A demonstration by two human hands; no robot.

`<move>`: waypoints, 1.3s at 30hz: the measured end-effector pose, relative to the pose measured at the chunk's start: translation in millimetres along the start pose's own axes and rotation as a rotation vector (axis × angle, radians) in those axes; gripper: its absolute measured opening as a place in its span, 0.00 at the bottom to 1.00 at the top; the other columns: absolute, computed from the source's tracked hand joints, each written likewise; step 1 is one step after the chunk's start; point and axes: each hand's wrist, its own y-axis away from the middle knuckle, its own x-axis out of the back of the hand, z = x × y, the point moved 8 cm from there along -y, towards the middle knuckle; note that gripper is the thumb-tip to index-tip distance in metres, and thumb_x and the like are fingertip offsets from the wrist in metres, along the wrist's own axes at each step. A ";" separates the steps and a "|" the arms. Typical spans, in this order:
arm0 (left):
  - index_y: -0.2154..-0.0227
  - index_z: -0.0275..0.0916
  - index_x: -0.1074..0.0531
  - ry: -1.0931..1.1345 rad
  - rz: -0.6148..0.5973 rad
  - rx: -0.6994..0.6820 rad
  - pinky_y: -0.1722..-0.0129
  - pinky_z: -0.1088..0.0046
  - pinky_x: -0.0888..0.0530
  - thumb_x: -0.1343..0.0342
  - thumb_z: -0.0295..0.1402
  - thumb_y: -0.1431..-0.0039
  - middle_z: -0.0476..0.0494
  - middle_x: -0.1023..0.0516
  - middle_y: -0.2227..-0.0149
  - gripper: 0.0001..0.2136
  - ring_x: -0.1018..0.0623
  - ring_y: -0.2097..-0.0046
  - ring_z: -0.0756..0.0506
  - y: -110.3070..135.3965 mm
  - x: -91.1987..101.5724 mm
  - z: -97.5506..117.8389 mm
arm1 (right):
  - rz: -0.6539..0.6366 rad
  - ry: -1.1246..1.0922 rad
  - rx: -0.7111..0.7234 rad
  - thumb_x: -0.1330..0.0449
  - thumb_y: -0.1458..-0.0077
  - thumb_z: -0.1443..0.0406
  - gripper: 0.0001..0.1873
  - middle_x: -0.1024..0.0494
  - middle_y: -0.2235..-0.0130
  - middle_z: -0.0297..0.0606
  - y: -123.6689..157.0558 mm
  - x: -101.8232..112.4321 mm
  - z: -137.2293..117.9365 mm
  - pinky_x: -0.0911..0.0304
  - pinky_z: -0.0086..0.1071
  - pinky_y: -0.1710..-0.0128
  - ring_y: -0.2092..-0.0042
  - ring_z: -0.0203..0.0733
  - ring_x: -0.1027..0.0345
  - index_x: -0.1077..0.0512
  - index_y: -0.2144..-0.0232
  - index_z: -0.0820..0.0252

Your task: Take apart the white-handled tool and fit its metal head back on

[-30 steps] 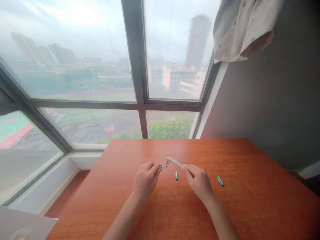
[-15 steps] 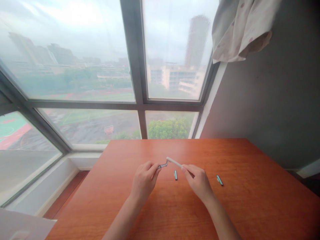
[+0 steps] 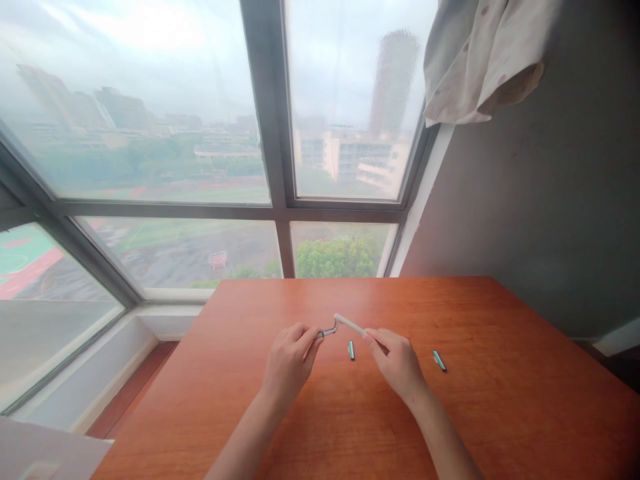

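My left hand (image 3: pixel 290 357) is closed in a pinch around a silvery razor handle (image 3: pixel 329 331), whose bent neck points up and to the right. In my right hand (image 3: pixel 395 360), also closed, is a slim white toothbrush (image 3: pixel 351 325), slanting up to the left. Its tip touches or nearly touches the bare end of the razor handle; the exact contact is too small to make out. Both are held above the wooden table. A teal and black razor cartridge (image 3: pixel 351 350) lies between my hands, and a second razor cartridge (image 3: pixel 439 361) rests to the right of my right hand.
The reddish-brown table (image 3: pixel 240 307) reaches back to a large window with a grey frame (image 3: pixel 285 215). A grey wall (image 3: pixel 525 220) stands on the right, with a pale curtain (image 3: pixel 485 60) hanging at its upper part. A low white ledge (image 3: pixel 120 370) runs along the left.
The toothbrush tip and the razor handle's end have shifted very slightly to the right. Both hands keep their grips, and the cartridges lie where they were.
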 end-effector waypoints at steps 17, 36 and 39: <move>0.65 0.39 0.24 0.363 0.007 0.136 0.71 0.74 0.32 0.52 0.35 0.37 0.46 0.28 0.72 0.11 0.29 0.71 0.48 -4.3 2.3 -7.4 | 0.045 -0.133 -0.007 0.48 0.39 0.58 0.17 0.21 0.68 0.41 0.2 5.0 -5.3 0.35 0.30 0.67 0.67 0.42 0.28 0.22 0.65 0.59; 0.65 0.38 0.23 0.470 0.013 0.187 0.72 0.74 0.31 0.50 0.37 0.38 0.44 0.26 0.72 0.12 0.27 0.70 0.47 -4.0 -0.5 -12.2 | 0.052 -0.114 0.010 0.48 0.39 0.59 0.16 0.20 0.66 0.42 0.4 4.0 -5.8 0.33 0.31 0.66 0.65 0.44 0.27 0.21 0.65 0.58; 0.67 0.38 0.23 0.478 0.022 0.199 0.72 0.75 0.31 0.50 0.38 0.38 0.44 0.25 0.73 0.13 0.27 0.70 0.47 -4.4 0.8 -13.1 | 0.024 -0.140 0.012 0.47 0.40 0.58 0.16 0.20 0.68 0.41 0.3 2.6 -8.1 0.33 0.30 0.68 0.67 0.43 0.28 0.21 0.65 0.59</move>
